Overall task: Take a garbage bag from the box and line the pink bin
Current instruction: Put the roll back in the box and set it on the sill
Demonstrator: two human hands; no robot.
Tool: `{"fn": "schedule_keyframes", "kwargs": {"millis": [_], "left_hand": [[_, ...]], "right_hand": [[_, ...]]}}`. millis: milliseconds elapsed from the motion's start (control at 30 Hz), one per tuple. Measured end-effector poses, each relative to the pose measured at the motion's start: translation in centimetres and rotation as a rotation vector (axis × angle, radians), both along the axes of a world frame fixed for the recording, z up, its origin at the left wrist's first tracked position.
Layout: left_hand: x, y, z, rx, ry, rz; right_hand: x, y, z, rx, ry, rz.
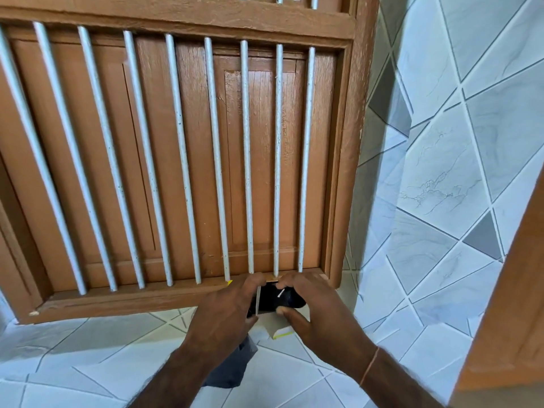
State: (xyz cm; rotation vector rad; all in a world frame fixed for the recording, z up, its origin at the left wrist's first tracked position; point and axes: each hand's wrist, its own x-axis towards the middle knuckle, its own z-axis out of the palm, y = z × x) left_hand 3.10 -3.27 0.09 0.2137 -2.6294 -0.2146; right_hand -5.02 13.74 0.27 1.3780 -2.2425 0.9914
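Observation:
A small cardboard box (pixel 273 320) with an open flap and a yellow-edged tab is held on the window sill. Black rolled garbage bags (pixel 282 298) show inside its opening. My left hand (pixel 226 313) grips the box's left side. My right hand (pixel 312 307) has fingers curled over the black roll, thumb under it. A grey-black piece of bag (pixel 232 366) hangs below my left wrist. The pink bin is not in view.
A brown wooden window frame (pixel 344 172) with white vertical bars (pixel 247 157) and shut shutters fills the view ahead. Pale tiled wall (pixel 441 172) lies to the right and below. A brown wooden edge (pixel 506 304) stands at the far right.

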Motion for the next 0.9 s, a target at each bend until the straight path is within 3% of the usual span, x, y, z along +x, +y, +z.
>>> {"fn": "schedule_keyframes", "kwargs": {"millis": [300,400,467,533,667,900], "left_hand": [[0.4,-0.1,-0.5,0.213,0.026,0.040],[0.6,-0.1,-0.4,0.249,0.067,0.037],[0.5,0.1,-0.3,0.274,0.076,0.043],[0.3,0.3,-0.4,0.293,0.070,0.041],[0.1,0.6,-0.5,0.277,0.059,0.037],[0.1,0.3,-0.7,0.220,0.107,-0.027]], "right_hand": [[0.2,-0.4,-0.7,-0.307,-0.222,-0.082],[-0.4,-0.4,-0.8,-0.428,-0.589,0.021],[-0.2,-0.5,-1.2,-0.351,-0.750,0.116],[0.3,-0.9,-1.6,-0.242,-0.701,0.105],[0.5,-1.6,-1.9,-0.284,-0.627,0.044],[0.4,-1.5,-0.9,-0.442,-0.847,0.225]]}}
